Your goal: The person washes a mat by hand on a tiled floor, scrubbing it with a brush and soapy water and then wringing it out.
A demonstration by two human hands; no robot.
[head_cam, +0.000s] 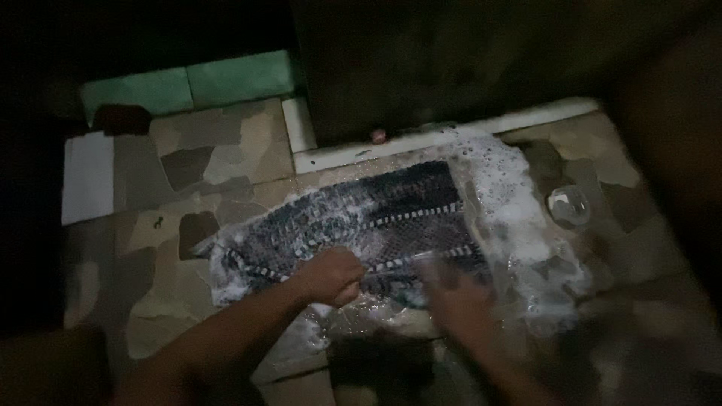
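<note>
On the stone-patterned floor, at the centre of the view, lies a dark patterned cloth spread flat and wet, with pale striped bands running across it. Soap foam covers its edge toward 3 o'clock and spills onto the floor there. The left hand rests on the cloth's near edge, at about 6 o'clock of the cloth, curled into a fist that presses on or grips the fabric. The right hand sits just beside it toward 4 o'clock, blurred, so whether its fingers are spread or closed on the cloth cannot be told; it touches the cloth's near edge. The two hands are close but apart. At 3 o'clock, past the foam, a round bubble or clear small object lies on the floor. At 11 o'clock green tiles line the edge, and a white ledge runs along 12 o'clock.
</note>
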